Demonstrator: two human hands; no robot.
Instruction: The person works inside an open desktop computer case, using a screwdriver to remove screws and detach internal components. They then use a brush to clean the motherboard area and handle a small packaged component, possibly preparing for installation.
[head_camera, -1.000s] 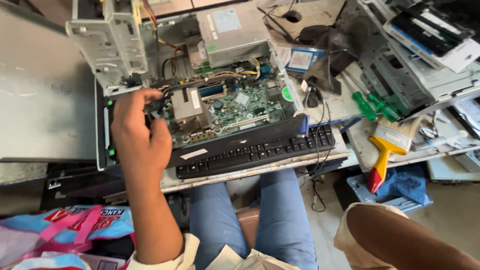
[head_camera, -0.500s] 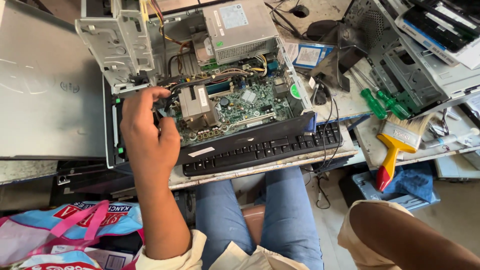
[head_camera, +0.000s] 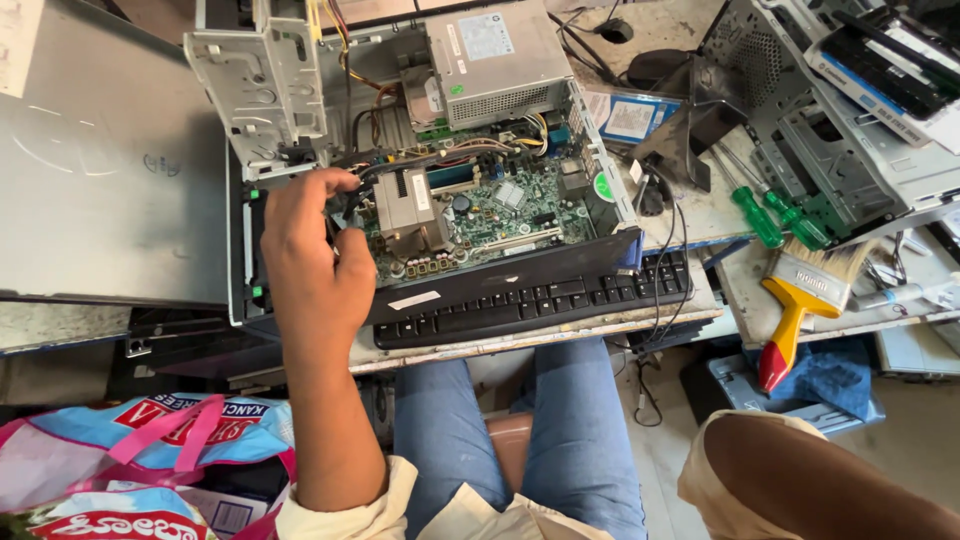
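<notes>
- Fingers (head_camera: 338, 185) of left hand (head_camera: 310, 265) curled in, pinching at the black cable bundle (head_camera: 375, 170) at the left edge of the motherboard (head_camera: 490, 205), just beside the heatsink (head_camera: 405, 210).
- Can't tell whether a connector is actually gripped; fingertips hide it.
- Right hand out of frame; only the upper arm shows bottom right.
- Progress, my read: desktop case (head_camera: 240, 250) is open and the drive cage (head_camera: 260, 80) is swung up. Board, heatsink and power supply (head_camera: 495, 60) still mounted, cables still routed, so most of the work is left.
- Keyboard (head_camera: 540, 300) leans on the case front. Green screwdrivers (head_camera: 775, 215) and paintbrush (head_camera: 800, 300) lie idle, right.
</notes>
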